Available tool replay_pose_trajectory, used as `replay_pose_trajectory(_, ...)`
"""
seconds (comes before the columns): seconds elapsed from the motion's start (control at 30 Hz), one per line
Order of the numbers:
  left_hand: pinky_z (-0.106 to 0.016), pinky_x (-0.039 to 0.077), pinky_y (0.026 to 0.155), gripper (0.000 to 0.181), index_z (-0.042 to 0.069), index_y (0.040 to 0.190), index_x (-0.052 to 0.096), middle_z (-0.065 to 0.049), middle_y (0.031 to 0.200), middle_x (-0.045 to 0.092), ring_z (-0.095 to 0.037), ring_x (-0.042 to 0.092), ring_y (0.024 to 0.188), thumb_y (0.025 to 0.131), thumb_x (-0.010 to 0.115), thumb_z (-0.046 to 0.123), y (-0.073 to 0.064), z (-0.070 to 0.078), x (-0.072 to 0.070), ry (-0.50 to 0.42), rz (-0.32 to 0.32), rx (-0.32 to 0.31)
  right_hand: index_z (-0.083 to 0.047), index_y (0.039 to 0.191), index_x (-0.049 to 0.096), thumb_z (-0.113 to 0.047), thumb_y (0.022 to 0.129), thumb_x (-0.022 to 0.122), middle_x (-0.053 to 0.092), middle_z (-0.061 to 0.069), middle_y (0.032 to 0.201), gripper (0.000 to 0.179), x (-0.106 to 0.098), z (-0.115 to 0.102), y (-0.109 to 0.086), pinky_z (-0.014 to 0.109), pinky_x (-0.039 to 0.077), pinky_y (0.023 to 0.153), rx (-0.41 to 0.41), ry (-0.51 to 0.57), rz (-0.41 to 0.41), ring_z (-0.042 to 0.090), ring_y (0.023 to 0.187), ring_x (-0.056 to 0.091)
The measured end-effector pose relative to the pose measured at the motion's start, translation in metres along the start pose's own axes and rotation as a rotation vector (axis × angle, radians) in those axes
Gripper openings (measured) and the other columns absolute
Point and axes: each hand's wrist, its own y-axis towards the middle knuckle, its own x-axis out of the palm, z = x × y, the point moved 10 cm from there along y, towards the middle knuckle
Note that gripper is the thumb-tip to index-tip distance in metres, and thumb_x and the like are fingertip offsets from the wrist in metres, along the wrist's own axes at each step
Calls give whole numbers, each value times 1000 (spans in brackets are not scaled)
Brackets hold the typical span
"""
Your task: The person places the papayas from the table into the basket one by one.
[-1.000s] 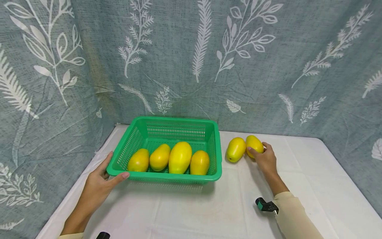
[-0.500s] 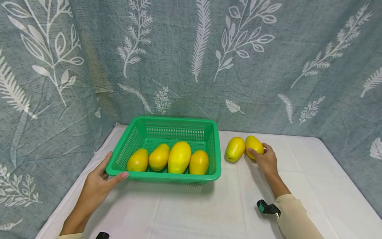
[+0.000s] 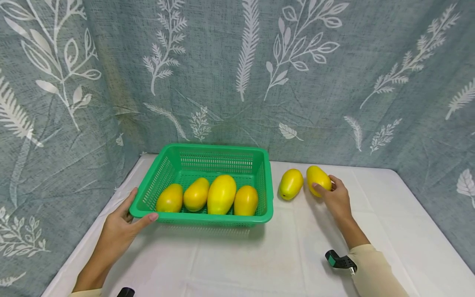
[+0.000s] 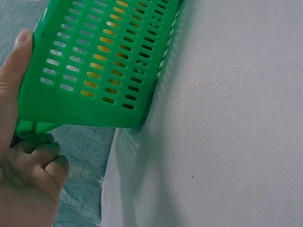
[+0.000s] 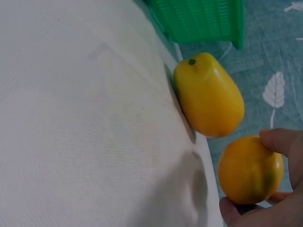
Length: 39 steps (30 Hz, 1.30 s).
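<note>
My left hand grips the near left corner of a green plastic basket, thumb on the front rim. In the left wrist view its fingers curl under the rim. Four would be several: yellow mangoes lie in a row along the basket's near side. To the right of the basket, my right hand holds a yellow mango between thumb and fingers. In the right wrist view this held mango hangs apart from its shadow. Another mango lies on the table between it and the basket.
A white cloth covers the table. Blue-green curtains with white leaf patterns stand close behind the basket and on both sides. A black wrist camera is fixed at my right sleeve.
My right hand has moved slightly to the right with its mango, opening a gap to the neighbouring mango. The left hand keeps its grip on the basket corner.
</note>
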Motion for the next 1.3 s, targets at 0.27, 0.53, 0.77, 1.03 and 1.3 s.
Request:
replay_pose_trajectory(0.27,0,44,89,98,16,171,5,-27,170,24,-47,31,152,103,75,27,0,3,0,-9,-2,11,-4,169,23,-29,102,72,39,29,164,86,-4,-8,-4,51,40,122,-21,39,-23,41,150,41)
replay_pose_trajectory(0.53,0,44,88,100,17,171,4,-29,170,24,-48,32,151,102,75,28,-1,1,1,-12,-8,0,-9,170,24,-31,102,73,34,22,170,87,-2,-22,-13,50,38,124,-51,66,-55,37,155,36)
replay_pose_trajectory(0.77,0,44,90,98,15,171,5,-28,170,25,-45,31,152,103,75,27,0,4,0,-14,2,18,-9,169,27,-31,102,73,37,20,168,84,3,-38,-24,49,38,123,-88,103,-85,34,153,40)
replay_pose_trajectory(1.03,1,43,90,98,16,171,7,-28,169,27,-43,32,152,102,76,26,-1,7,-1,-5,18,47,-11,169,27,-33,103,73,37,16,169,84,10,-51,-31,47,37,124,-111,120,-128,32,154,39)
replay_pose_trajectory(1.3,0,44,89,98,17,171,6,-28,169,27,-43,32,153,102,75,26,-1,5,-1,-14,14,37,-12,169,28,-35,103,72,39,14,168,83,19,-59,-41,47,38,124,-137,143,-171,30,150,44)
